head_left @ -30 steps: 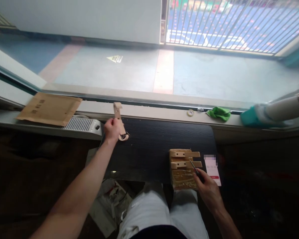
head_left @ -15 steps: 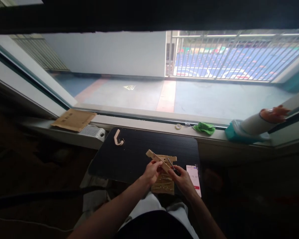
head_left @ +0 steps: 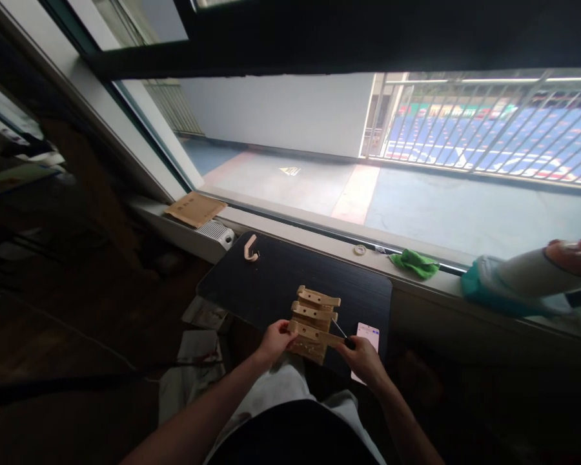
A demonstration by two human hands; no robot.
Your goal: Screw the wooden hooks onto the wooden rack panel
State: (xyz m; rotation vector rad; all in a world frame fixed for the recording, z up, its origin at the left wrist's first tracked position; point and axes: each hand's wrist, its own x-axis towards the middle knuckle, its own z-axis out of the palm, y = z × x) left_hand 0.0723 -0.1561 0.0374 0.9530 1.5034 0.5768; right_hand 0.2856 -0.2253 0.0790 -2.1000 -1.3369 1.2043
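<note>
My left hand (head_left: 275,342) is closed on the left end of a pale wooden piece with dark holes (head_left: 310,332). My right hand (head_left: 363,360) grips a screwdriver (head_left: 339,328) with a black handle and a thin metal shaft pointing up and left. Its fingers also reach the right end of the same wooden piece. Just beyond lie two similar pieces, a middle wooden piece (head_left: 314,312) and a far wooden piece (head_left: 318,298). Under them is a brown, crinkled sheet or bag (head_left: 310,351) with small light bits on it.
On the black table (head_left: 275,284) lie a hooked wooden piece (head_left: 250,249) at far left and a lit phone (head_left: 368,334) at right. The window sill holds a tape roll (head_left: 359,250), a green cloth (head_left: 414,263), a teal container (head_left: 484,284) and a cardboard envelope (head_left: 196,208).
The wooden piece, earlier held up at a slant, is now lower and nearer me, lined up with the other two. My hands have spread apart to its ends. The view has turned left.
</note>
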